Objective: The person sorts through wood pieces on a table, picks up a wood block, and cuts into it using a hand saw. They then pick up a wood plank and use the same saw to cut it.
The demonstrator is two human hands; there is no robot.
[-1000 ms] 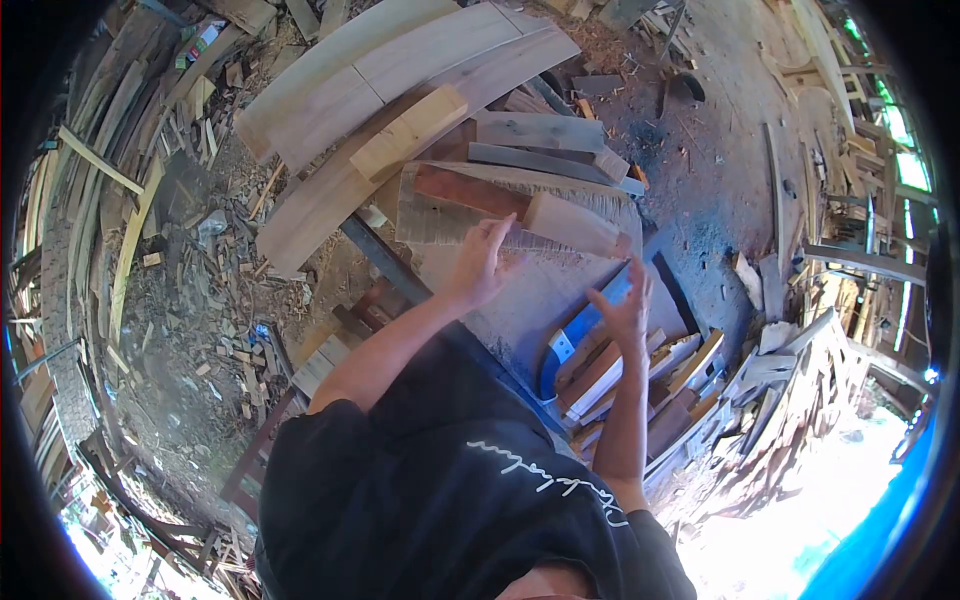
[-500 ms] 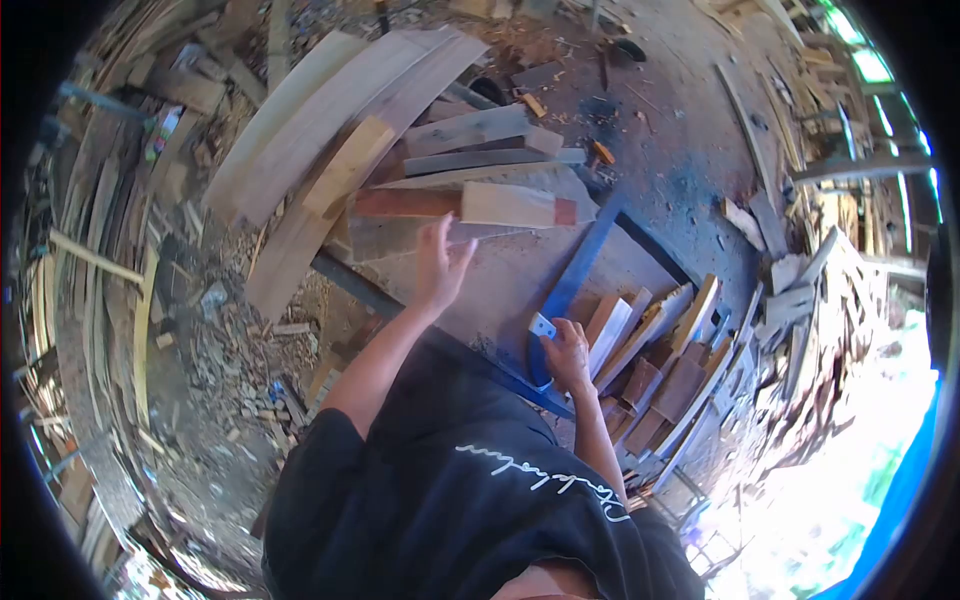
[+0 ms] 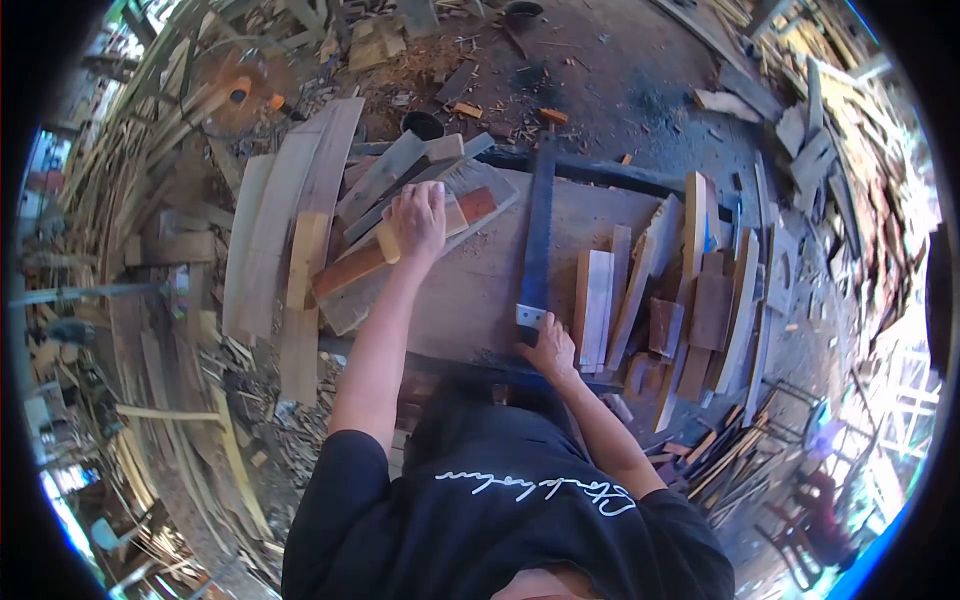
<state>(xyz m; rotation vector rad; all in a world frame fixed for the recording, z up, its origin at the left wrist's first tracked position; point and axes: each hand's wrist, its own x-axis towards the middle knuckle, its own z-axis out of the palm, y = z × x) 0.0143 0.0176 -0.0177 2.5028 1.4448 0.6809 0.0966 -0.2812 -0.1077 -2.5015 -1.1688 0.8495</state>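
My right hand (image 3: pixel 549 347) is closed around the dark handle of a hand saw (image 3: pixel 538 220), whose long blade points away from me over the bench (image 3: pixel 460 300). My left hand (image 3: pixel 418 215) grips a pale wood block (image 3: pixel 388 242) from above, fingers bent over it. Under that block lies a reddish-brown board (image 3: pixel 350 272), its other red end showing to the right of my left hand. Both rest on a wide rough plank (image 3: pixel 345 313) at the bench's left part.
Long curved boards (image 3: pixel 270 230) lie along the left side. Several upright wood pieces (image 3: pixel 594 305) stand in a row to the right. Behind the bench is a round black container (image 3: pixel 422 125). Scrap wood covers the ground on both sides.
My right hand has closed on the saw handle, and the saw now points straight ahead. My left hand has moved onto the pale block and taken hold. The view has turned.
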